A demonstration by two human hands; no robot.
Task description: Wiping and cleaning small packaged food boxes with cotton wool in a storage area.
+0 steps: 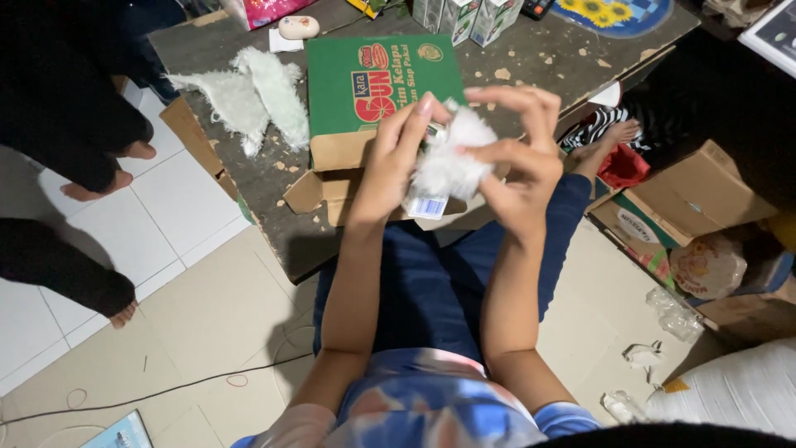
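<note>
My left hand (390,162) and my right hand (518,158) are raised together over my lap, both gripping a small carton (427,203) wrapped in fluffy white fabric (452,162). The left fingers press the carton's top; the right fingers pinch the fabric around it. Just beyond my hands a green cardboard box (373,83) with open brown flaps lies on a low dark table (249,174).
Pale fluffy fabric pieces (249,95) lie on the table left of the box. Several small cartons (468,17) stand at the far edge. Another person's bare feet (108,178) are at the left, another's foot (613,137) at the right. Cardboard boxes (688,199) and plastic wrappers (676,315) crowd the right floor.
</note>
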